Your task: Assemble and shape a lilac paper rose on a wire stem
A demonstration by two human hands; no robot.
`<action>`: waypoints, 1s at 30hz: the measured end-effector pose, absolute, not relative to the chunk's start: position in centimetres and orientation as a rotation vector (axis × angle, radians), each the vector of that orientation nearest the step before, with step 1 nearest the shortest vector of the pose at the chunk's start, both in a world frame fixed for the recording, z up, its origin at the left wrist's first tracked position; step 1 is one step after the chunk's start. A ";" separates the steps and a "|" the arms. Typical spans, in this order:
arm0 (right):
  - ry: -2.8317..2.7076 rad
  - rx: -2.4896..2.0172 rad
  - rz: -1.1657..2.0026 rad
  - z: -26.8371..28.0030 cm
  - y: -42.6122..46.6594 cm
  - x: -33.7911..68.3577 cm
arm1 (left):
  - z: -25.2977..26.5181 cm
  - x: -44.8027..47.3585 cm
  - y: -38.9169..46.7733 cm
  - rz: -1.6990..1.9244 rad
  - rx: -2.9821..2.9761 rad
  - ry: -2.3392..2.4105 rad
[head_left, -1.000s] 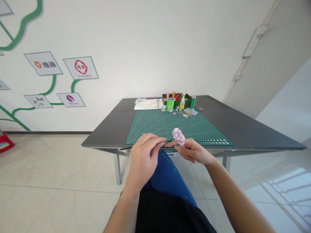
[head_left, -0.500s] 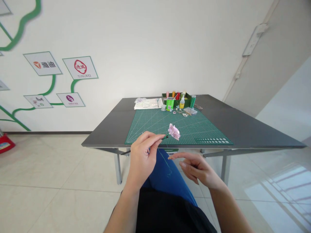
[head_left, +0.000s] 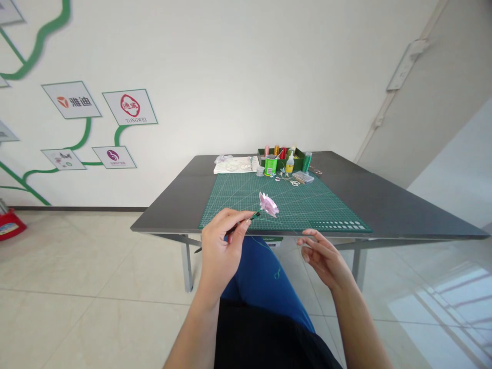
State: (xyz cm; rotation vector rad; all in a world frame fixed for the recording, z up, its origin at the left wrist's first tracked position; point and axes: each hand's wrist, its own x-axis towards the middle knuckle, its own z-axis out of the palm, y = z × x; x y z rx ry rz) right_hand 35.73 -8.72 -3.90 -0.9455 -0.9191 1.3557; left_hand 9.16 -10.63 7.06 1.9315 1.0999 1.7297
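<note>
My left hand [head_left: 223,243] is closed in a pinch on the green stem of a pale purple artificial flower [head_left: 269,205], its bloom tilted up to the right above the mat's front edge. A thin dark stick [head_left: 198,250] also lies in this hand, its end showing behind the wrist. My right hand [head_left: 325,256] is right of the flower, fingers curled and tips close together. A fine thread runs faintly from the stem towards these fingertips; the contact is hard to see. A loose green thread end [head_left: 277,274] hangs over my blue-clad leg.
A green cutting mat [head_left: 238,197] lies on the dark table [head_left: 165,205]. Towards its back are a green box [head_left: 298,161] of thread spools, a green can [head_left: 270,165], a glue bottle [head_left: 289,163], white scissors [head_left: 294,183], a clear case [head_left: 303,177] and white sheets [head_left: 236,165].
My right hand has moved right and slightly up, its pointing index finger now curled. The flower has shifted a little left and turned. The hanging thread has moved with a looped end.
</note>
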 end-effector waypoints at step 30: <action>-1.426 -0.972 1.028 2.9 -14.5 27.9 | 6.6 10.0 -11.1 1.668 2.225 1.206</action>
